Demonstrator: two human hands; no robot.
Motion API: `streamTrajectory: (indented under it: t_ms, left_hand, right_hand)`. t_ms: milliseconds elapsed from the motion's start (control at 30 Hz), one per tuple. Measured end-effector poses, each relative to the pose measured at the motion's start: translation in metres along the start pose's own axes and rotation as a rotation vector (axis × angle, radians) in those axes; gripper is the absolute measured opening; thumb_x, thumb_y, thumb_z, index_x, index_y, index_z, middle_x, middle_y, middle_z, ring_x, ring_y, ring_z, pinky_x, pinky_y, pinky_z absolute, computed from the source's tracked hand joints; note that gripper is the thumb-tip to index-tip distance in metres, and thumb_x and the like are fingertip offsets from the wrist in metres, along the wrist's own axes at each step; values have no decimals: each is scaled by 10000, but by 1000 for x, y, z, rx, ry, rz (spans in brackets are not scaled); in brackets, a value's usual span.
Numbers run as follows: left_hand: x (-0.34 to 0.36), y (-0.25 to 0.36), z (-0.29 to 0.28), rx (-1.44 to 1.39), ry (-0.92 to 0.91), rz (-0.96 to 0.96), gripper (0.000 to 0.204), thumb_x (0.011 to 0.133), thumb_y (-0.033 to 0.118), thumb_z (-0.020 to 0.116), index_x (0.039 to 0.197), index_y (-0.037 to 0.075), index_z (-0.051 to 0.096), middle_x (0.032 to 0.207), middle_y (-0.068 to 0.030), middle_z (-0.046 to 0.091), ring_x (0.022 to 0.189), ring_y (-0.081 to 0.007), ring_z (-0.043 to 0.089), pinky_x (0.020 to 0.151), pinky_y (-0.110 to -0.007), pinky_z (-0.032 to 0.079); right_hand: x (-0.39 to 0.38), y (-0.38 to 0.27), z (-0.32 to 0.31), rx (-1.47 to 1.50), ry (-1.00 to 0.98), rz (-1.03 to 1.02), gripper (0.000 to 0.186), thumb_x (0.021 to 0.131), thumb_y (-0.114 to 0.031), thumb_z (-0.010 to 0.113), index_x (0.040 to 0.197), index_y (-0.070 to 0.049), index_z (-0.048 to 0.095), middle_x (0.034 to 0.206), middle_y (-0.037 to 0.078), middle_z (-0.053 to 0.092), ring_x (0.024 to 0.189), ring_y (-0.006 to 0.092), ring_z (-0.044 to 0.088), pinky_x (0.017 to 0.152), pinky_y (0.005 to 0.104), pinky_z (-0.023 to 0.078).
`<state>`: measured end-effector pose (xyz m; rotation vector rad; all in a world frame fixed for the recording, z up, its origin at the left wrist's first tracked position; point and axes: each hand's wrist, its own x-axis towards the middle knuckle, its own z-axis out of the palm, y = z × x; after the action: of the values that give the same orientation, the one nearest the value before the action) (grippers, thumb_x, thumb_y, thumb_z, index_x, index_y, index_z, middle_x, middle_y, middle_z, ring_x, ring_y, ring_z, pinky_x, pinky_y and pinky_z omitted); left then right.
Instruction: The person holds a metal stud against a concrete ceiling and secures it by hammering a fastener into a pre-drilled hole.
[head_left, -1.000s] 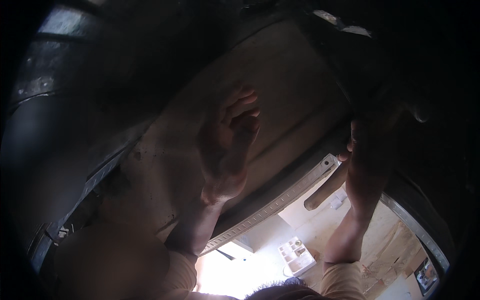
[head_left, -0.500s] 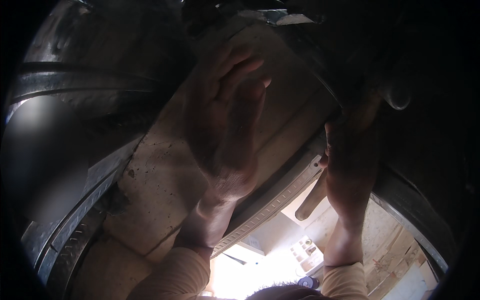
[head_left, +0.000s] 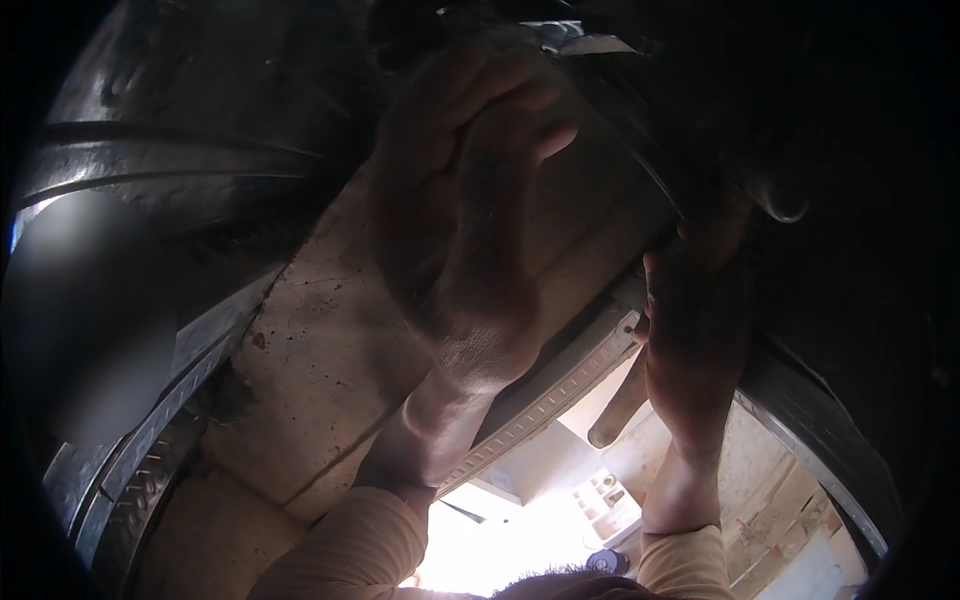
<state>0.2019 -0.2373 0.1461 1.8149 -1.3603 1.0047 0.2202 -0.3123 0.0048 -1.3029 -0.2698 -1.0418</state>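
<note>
In deep shade, my left hand [head_left: 470,220] reaches up the middle of the view. Its fingers are bent and stand apart from the thumb, and I see nothing between them. The fingertips are dim, close to dark metal; I cannot tell if they touch it. On the right, my right hand [head_left: 697,310] is wrapped around the wooden handle [head_left: 622,400] of what looks like a hammer. The handle's lower end sticks out below the hand. Beyond the hand, a rounded shiny metal part [head_left: 780,205] shows faintly, probably the hammer's head.
Curved dark sheet metal [head_left: 170,160] with ridges surrounds my arms. A ribbed metal edge strip [head_left: 550,405] crosses behind them. Beyond it lie a stained pale floor [head_left: 310,350], a white compartmented tray [head_left: 607,503] and wooden boards [head_left: 790,530]. A blurred grey oval [head_left: 90,320] covers the left.
My left hand has moved up and slightly right, with its fingers bending further over to the right. My right hand and the hammer have shifted slightly left.
</note>
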Motion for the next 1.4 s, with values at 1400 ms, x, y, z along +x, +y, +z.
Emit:
streamTrajectory:
  t_ms: [1400]
  left_hand:
    - [-3, -15, 9, -10, 84, 45, 334, 918, 77, 469, 1218, -70, 467, 1120, -178, 568, 996, -225, 599, 823, -342, 539]
  right_hand:
    - [0, -12, 2, 57, -85, 275, 594, 950, -175, 475, 1452, -34, 191, 1355, 265, 391, 1061, 363, 578, 847, 404, 500]
